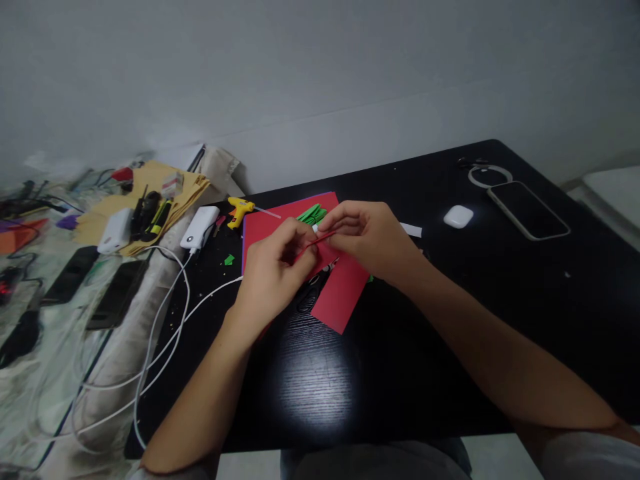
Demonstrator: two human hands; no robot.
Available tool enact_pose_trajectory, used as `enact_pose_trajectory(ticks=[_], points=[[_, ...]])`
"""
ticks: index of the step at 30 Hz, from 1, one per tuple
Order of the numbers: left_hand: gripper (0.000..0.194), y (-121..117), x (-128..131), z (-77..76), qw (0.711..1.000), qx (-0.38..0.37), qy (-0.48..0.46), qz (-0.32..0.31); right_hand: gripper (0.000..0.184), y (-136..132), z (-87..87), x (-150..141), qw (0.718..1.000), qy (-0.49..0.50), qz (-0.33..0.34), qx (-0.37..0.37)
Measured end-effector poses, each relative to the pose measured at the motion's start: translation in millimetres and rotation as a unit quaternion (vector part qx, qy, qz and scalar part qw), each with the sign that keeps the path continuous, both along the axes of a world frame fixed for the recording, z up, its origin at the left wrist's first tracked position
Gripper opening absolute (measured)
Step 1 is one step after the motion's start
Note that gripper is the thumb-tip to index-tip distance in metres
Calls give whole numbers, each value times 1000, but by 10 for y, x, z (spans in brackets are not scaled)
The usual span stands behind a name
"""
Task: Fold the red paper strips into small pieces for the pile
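Observation:
My left hand (277, 270) and my right hand (367, 237) meet over the middle of the black table, fingertips pinched on a thin red paper strip (320, 239) stretched between them. Under the hands a red paper strip (345, 293), wider and flat, lies slantwise on the table. Behind them rests a sheet of red paper (270, 230) with a purple edge showing beneath it. Green folded paper pieces (313, 214) lie on that sheet. Scissors with black handles (311, 293) sit partly hidden below my left hand.
A yellow glue gun (241, 211) and a white power bank (200, 227) with a white cable (185, 313) lie at the left. To the right are a white earbud case (459, 216) and a phone (529, 210). Clutter, including brown envelopes (145, 193), covers the adjoining left surface.

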State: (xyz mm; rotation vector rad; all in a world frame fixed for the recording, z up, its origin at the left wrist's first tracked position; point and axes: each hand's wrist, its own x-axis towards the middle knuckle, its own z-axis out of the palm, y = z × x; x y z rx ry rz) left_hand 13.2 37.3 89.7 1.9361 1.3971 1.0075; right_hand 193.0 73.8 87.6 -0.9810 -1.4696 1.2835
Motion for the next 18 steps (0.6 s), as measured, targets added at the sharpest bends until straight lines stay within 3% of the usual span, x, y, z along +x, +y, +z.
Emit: enact_pose_trajectory(ticks=[10,18], points=[[7,24,-9,-7,1000,22,-7,2,12,5,-21,-4,1000,4,17,5],[9,45,-37,-37,996,-35,-83,-13,12,54,25,113,998,-11,67,19]])
